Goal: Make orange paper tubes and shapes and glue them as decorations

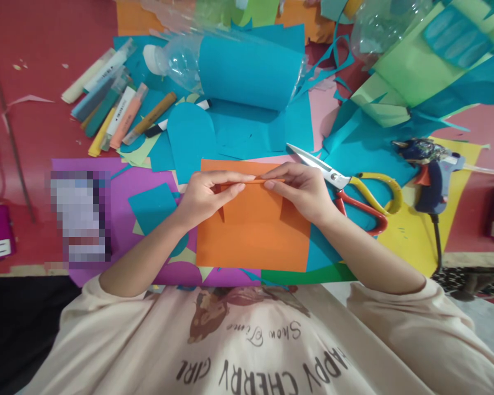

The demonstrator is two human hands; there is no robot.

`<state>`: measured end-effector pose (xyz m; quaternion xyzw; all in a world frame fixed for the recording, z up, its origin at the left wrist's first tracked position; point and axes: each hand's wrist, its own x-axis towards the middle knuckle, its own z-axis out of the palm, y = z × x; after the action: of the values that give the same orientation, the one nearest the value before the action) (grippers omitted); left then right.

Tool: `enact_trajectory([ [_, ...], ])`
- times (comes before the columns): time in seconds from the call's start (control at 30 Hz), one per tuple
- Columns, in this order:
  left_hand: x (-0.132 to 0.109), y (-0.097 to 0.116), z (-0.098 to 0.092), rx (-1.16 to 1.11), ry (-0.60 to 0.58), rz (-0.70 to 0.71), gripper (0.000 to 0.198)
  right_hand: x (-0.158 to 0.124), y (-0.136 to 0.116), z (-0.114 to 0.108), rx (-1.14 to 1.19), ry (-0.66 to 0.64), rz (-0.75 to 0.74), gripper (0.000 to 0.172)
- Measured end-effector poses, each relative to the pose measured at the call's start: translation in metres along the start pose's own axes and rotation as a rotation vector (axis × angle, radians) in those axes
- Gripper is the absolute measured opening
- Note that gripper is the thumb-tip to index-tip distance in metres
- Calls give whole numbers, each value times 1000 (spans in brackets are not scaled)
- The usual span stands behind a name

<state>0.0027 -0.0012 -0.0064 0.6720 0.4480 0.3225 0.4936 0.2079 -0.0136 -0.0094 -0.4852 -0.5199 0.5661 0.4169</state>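
Both hands pinch a narrow strip of orange paper [258,180] between thumb and fingers, their fingertips almost meeting at its middle. My left hand [214,192] is closed on the strip's left part, and my right hand [298,189] on its right part. Beneath them lies a flat orange sheet [253,241], over which the held piece casts a shadow. Whether the strip is a folded edge of a smaller orange piece, I cannot tell. Just right of my right hand, scissors [337,178] with one yellow and one red handle lie with blades nearly together.
A plastic bottle [173,59] wrapped in blue paper lies behind the hands. Several markers [115,109] are at the back left, beside a rounded blue cutout [193,134]. A glue gun [434,181] with its cord rests on yellow paper [411,236]. A blurred phone [80,216] lies on purple paper [123,219].
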Motion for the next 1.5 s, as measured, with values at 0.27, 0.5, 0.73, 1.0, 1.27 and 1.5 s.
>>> enact_trajectory([
  [0.27, -1, 1, -1, 46, -20, -12, 23, 0, 3, 0, 25, 27, -74, 8],
  [0.5, 0, 1, 1, -7, 13, 16, 19, 1, 3, 0, -37, 25, -59, 10],
  [0.73, 0, 0, 4, -37, 9, 5, 14, 1, 5, 0, 16, 17, -69, 6],
  [1.0, 2, 3, -1, 38, -139, 91, 15, 0, 3, 0, 53, -18, 17, 8],
  [1.27, 0, 5, -3, 136, -187, 168, 22, 2, 4, -1, 82, -31, 15, 19],
  [1.5, -1, 1, -3, 98, -63, 268, 25, 4, -2, -2, 248, -14, 181, 39],
])
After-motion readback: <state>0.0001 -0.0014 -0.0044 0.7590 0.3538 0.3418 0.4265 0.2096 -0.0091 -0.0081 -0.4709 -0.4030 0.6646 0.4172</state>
